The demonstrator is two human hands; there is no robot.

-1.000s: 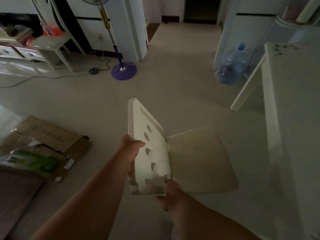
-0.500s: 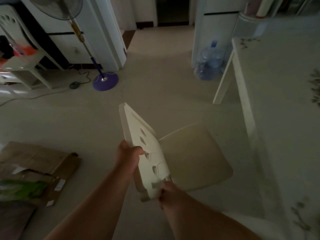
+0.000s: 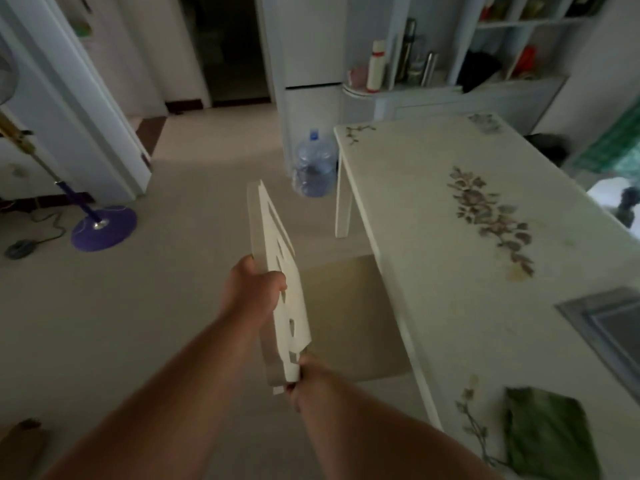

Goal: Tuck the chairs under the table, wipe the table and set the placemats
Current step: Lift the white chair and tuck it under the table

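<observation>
Chair back is gripped by both hands, left hand on its top edge, right hand at its near corner; its seat sits partly under the table. Wiping looks undone; a green cloth lies there, and no placemats are clearly set.

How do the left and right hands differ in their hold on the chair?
The left hand wraps the chair backrest's edge partway along it, farther from the camera; the right hand pinches its near corner, closer in. The left hand sits on the backrest's outer side, away from the table; the right hand sits on the seat side. Both are shut on the same chair.
</observation>
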